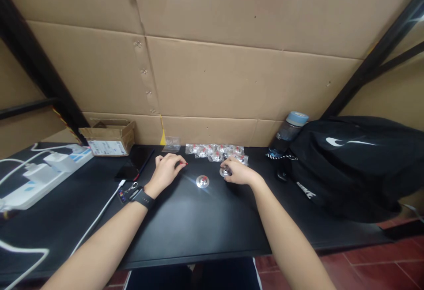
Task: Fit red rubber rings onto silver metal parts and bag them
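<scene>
My left hand [168, 168], with a dark watch on its wrist, is raised over the black table in a closed pinch. A small red piece [186, 163] shows at its fingertips, too small to make out exactly. Off to the right, the fingers of my right hand [239, 171] are closed on the edge of a shiny round metal disc [225, 172] at the tabletop. Between my hands lies a similar metal disc [199, 182] with a raised centre and a red spot. Behind them are several clear-wrapped discs [217, 155] with red spots.
A black backpack [357, 162] and a blue-capped bottle [287, 133] stand at the right. On the left are a small cardboard box [111, 140], a phone [135, 163], a white power strip [20, 197] and cables. Cardboard panels [212, 82] rise behind the table [198, 228].
</scene>
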### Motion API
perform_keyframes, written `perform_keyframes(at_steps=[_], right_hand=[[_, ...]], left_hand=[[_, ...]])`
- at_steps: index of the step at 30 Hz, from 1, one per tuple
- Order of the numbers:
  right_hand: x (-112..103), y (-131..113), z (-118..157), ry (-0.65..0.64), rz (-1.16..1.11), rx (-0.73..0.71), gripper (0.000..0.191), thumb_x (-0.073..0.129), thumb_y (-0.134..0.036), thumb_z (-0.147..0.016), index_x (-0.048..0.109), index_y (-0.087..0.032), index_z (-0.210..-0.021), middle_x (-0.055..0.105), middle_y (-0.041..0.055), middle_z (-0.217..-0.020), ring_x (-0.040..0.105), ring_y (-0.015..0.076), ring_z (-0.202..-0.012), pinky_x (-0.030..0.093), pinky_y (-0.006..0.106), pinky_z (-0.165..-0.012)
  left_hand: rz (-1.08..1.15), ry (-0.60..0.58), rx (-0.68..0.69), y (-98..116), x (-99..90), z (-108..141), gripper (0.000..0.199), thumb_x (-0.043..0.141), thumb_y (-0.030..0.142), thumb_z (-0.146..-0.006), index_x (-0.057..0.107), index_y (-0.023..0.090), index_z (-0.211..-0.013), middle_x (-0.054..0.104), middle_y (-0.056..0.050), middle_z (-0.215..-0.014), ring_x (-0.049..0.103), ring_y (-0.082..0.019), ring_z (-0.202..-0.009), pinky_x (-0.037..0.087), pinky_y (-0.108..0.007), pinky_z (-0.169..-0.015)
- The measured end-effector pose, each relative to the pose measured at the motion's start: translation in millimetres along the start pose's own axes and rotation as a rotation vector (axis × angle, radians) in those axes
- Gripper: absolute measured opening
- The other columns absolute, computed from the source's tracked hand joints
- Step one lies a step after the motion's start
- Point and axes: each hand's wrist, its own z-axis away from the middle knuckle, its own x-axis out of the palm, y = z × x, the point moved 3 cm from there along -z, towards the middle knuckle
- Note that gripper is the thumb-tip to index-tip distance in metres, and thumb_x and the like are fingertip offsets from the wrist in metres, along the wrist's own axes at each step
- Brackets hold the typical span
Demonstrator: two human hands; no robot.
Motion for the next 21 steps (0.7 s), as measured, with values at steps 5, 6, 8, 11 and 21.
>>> perform_keyframes(at_steps=[5,6,8,11,21], right_hand=[[0,-2,-2,0.024,0.006,0.023,0.049,0.078,-0.016,-0.066,0.067,-0.016,-0.113,0.065,0.0099,-0.107,0.062,0.0228,-0.091,0.048,0.032,-0.083],[0,-2,-2,0.052,-0.003,0.031,0.05,0.078,-0.017,-0.065,0.066,-0.017,-0.113,0.066,0.0088,-0.104,0.062,0.0221,-0.088,0.048,0.031,-0.08],[0,-6,-4,0.124,-0.053,0.018,0.05,0.079,-0.017,-0.065,0.066,-0.019,-0.113,0.067,0.0065,-0.101,0.062,0.0204,-0.084,0.047,0.03,-0.077],[0,-18,-7,0.237,-0.22,-0.056,0.051,0.079,-0.016,-0.068,0.063,-0.02,-0.116,0.068,0.0052,-0.106,0.062,0.0184,-0.086,0.048,0.03,-0.077],[14,-89,-9,0.468,-0.669,-0.25,0.044,0.081,-0.024,-0.075,0.063,-0.025,-0.115,0.067,0.0057,-0.117,0.065,0.0209,-0.104,0.053,0.031,-0.081]], left_hand=[[0.038,0.049,0.011,11,-3.0,2,0.013,0.061,0.034,-0.093,0.072,0.029,-0.096,0.076,-0.003,-0.105,0.061,-0.025,-0.108,0.027,-0.041,-0.092],[0.053,0.056,0.013,14,-4.3,2,0.014,0.061,0.035,-0.094,0.073,0.029,-0.098,0.076,-0.003,-0.106,0.061,-0.025,-0.108,0.028,-0.041,-0.092],[0.088,0.062,0.015,19,-7.0,3,0.015,0.061,0.036,-0.094,0.074,0.03,-0.099,0.076,-0.003,-0.107,0.061,-0.025,-0.109,0.029,-0.041,-0.093],[0.156,0.063,-0.003,25,-9.2,5,0.016,0.062,0.039,-0.093,0.075,0.03,-0.095,0.076,-0.002,-0.107,0.061,-0.026,-0.11,0.031,-0.042,-0.096],[0.641,0.122,0.03,39,7.4,8,0.014,0.067,0.035,-0.089,0.072,0.022,-0.089,0.063,-0.004,-0.103,0.062,-0.021,-0.101,0.045,-0.034,-0.096]])
